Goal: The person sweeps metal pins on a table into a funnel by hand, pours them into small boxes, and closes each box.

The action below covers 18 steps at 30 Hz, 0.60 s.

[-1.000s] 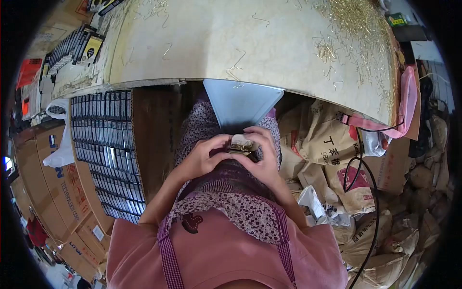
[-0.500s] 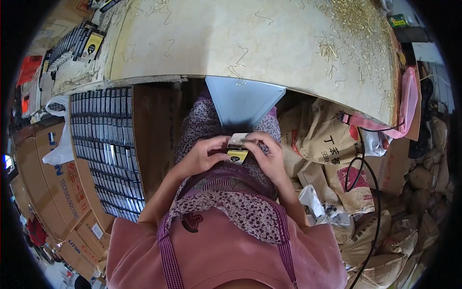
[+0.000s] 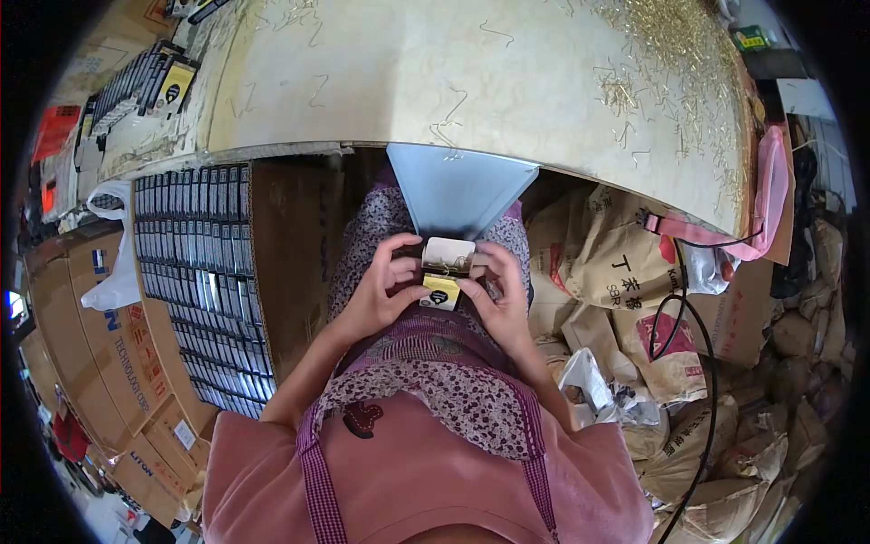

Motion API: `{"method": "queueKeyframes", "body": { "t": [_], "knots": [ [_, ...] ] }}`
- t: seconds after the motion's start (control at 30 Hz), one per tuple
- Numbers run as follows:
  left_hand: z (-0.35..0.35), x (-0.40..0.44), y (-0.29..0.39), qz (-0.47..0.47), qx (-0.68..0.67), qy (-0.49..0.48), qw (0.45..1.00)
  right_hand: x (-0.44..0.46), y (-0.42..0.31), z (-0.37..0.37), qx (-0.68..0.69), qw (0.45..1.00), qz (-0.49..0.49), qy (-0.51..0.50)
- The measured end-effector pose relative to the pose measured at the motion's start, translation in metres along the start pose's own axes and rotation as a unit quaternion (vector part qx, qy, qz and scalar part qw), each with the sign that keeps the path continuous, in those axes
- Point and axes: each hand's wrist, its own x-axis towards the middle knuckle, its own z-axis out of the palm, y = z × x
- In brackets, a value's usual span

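A small black-and-yellow box [image 3: 440, 292] stands over my lap, its white top flap [image 3: 449, 251] raised. Some thin metal wire pieces show at its mouth. My left hand [image 3: 388, 283] grips the box's left side, with the thumb on the yellow front. On the opposite side, my right hand [image 3: 499, 288] holds it with its thumb at the upper right front corner; its other fingers are partly hidden behind. Just beyond the box, a light-blue tapered chute [image 3: 462, 195] slopes down from the table edge.
Bent gold wire hooks [image 3: 666, 45] lie heaped on the table [image 3: 362, 82]. To the left, a carton holds rows of dark packs [image 3: 204, 281]. Paper sacks [image 3: 625, 258] and a black cable [image 3: 711, 408] are on the right. More yellow-black boxes [image 3: 172, 86] stand far left.
My fingers have moved off the top of the box and now sit at its sides. The white flap shows more fully, and the box has shifted slightly left.
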Motion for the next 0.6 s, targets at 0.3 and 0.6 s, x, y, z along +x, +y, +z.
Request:
{"method": "queueKeyframes", "body": {
  "t": [0.3, 0.6],
  "knots": [
    [-0.004, 0.0, -0.002, 0.056, 0.127, -0.052, 0.989, -0.002, 0.009, 0.004, 0.023, 1.0, -0.014, 0.017],
    [0.0, 0.002, -0.003, 0.052, 0.104, -0.038, 0.993, 0.008, -0.012, 0.001, 0.088, 0.969, 0.219, 0.07]
  ]
}}
